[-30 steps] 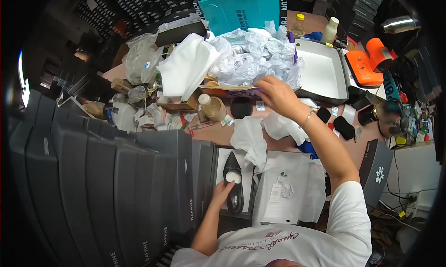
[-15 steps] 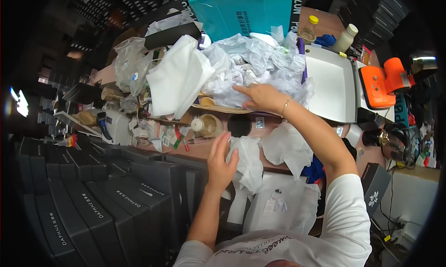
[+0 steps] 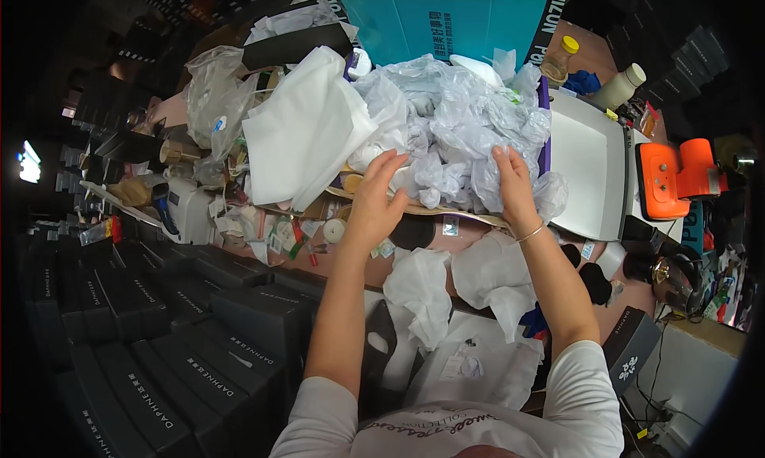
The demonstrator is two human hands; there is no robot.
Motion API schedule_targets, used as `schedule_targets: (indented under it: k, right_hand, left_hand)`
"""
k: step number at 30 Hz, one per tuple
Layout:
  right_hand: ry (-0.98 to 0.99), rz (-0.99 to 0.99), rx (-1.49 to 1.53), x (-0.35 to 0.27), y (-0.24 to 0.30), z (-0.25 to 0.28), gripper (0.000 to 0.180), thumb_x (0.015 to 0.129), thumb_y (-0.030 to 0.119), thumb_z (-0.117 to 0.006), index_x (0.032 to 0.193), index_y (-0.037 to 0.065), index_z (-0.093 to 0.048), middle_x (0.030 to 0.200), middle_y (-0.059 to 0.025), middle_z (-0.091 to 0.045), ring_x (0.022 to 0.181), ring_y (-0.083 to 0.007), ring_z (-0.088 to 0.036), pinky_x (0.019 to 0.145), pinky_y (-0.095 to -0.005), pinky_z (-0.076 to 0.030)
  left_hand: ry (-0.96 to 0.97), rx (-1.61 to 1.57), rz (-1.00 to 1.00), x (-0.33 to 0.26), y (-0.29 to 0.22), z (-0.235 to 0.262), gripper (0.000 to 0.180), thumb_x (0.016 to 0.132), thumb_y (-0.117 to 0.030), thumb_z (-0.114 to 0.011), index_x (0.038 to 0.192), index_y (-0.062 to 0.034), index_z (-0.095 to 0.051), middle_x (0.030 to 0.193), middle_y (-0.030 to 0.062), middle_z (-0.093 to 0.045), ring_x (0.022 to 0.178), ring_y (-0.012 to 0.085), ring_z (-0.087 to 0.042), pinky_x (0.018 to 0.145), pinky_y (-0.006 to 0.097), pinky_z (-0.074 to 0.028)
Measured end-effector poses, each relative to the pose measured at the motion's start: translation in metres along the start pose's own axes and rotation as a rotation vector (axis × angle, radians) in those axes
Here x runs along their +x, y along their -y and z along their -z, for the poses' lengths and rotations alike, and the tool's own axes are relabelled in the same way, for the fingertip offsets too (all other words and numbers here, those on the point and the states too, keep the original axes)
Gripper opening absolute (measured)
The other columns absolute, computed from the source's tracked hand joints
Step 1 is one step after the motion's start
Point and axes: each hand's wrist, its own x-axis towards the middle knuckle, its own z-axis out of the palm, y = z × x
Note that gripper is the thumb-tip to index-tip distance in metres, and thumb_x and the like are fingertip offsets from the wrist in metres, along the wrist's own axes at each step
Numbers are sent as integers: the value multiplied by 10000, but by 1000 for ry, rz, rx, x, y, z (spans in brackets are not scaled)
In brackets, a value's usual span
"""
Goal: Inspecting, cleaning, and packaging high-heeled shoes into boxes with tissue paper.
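Note:
A heap of crumpled clear plastic bags and white tissue point(image 3: 466, 111) fills a cardboard box point(image 3: 446, 213) on the table ahead of me. My left hand point(image 3: 378, 207) is at the near left of the heap, fingers stretched out and thumb apart, over the box's front edge. At the near right, my right hand point(image 3: 514, 187) rests its raised fingers against the plastic, with nothing visibly gripped. White sheets of wrapping point(image 3: 303, 131) hang over the box's left side. Between my forearms lie two crumpled white papers, one at left point(image 3: 418, 291) and one at right point(image 3: 492, 275).
Stacked dark shoe boxes point(image 3: 159, 378) crowd the lower left. A large teal box point(image 3: 446, 24) stands behind the heap. To the right are a white tray-like lid point(image 3: 590, 163), an orange device point(image 3: 661, 183), a pale bottle point(image 3: 620, 88) and a yellow-capped jar point(image 3: 558, 64).
My left hand has risen from near the table edge to the heap's left side. My right hand has moved right across the plastic and turned upright. The view has shifted slightly.

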Motion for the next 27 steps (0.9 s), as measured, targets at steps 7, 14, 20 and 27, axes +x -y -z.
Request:
schedule_targets:
  k: [7,14,20,27]
  right_hand:
    - [-71,-151,319,11,4,5,311,959,269,-539,1160,35,-576,1090,-54,-628,955,-131,-591,839,-267,-478]
    - [86,-71,276,10,-1,3,404,916,297,-619,1198,21,-533,1112,-74,-614,995,-149,-583,873,-288,-470]
    - [159,143,-122,1,3,-7,567,785,239,-774,1218,3,-495,1129,-90,-609,1015,-186,-570,904,-312,-452]
    - [-46,228,-262,6,0,-2,418,759,73,-676,1140,-8,-524,1077,-101,-608,984,-184,-571,873,-313,-450]
  left_hand:
    - [168,297,-42,12,0,-22,643,760,-170,-676,1348,-44,-450,1314,229,-483,1227,377,-456,1028,409,-373]
    - [247,68,-44,36,0,-12,612,728,-150,-688,1300,-43,-499,1238,220,-555,1087,340,-569,925,386,-453]
    - [181,-134,186,76,-15,-23,309,741,-167,-712,978,21,-651,912,144,-683,850,242,-661,763,339,-504]
    - [188,-588,167,81,-38,-35,239,840,-105,-621,1025,47,-623,956,102,-666,812,151,-631,712,270,-516]
